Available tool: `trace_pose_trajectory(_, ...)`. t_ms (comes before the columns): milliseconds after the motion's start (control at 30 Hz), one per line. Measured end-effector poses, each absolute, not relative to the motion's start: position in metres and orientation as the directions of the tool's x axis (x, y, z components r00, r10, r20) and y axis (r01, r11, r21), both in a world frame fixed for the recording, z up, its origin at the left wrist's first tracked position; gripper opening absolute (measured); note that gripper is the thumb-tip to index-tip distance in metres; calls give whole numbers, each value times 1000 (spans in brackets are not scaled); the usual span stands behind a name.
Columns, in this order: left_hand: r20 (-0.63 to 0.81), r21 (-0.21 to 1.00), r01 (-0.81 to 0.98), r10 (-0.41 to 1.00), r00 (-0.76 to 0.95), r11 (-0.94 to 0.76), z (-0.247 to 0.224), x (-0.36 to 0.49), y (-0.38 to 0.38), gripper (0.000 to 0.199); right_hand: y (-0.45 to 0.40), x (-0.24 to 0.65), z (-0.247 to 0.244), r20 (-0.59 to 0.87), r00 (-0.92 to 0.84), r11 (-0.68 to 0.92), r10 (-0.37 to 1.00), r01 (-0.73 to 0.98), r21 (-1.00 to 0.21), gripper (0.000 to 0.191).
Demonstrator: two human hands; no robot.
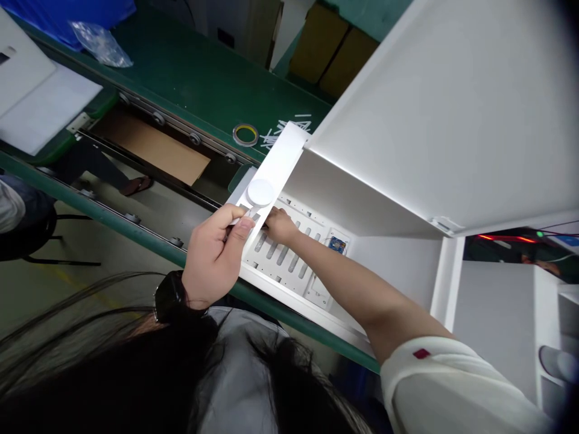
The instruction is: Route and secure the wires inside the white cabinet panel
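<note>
Left grip (212, 256) is closed on a white bar (275, 163), pinching it below its round knob (261, 193), seemingly to keep it off the slotted panel (275, 256); right grip (280, 226) reaches past it into the cabinet (429, 120), half hidden, so I cannot tell whether it holds anything.

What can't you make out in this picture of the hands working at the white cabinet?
Head view:
- The bare right hand: fingertips hidden behind the white plastic bar with a round knob.
- Small blue circuit board: too small to read its parts.
- Black wristwatch: its face does not show, and long dark hair covers its lower edge.
</note>
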State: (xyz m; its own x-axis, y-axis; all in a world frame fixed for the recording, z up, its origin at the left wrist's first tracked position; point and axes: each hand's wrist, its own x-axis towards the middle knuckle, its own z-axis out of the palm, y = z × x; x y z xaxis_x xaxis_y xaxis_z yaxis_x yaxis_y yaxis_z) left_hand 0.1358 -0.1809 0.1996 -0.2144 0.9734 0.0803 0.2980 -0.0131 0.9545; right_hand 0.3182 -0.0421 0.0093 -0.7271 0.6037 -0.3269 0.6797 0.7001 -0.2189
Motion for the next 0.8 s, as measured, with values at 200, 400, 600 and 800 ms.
trace_pose_trajectory(200,48,946,323,976,-213,24,204,135,-179,21,-44,318,11,-331,-737,708,590,669,-227,19)
trace_pose_trajectory(400,36,941,335,977,-211,37,206,135,-179,21,-44,322,11,-334,-718,677,610,692,-251,17)
trace_pose_trajectory(600,41,943,333,977,-208,31,206,136,-179,21,-40,332,13,-296,-606,556,738,795,-243,22)
trace_pose_trajectory(800,49,939,343,976,-210,26,206,136,-180,21,-41,330,6,-307,-538,461,785,838,-291,24)
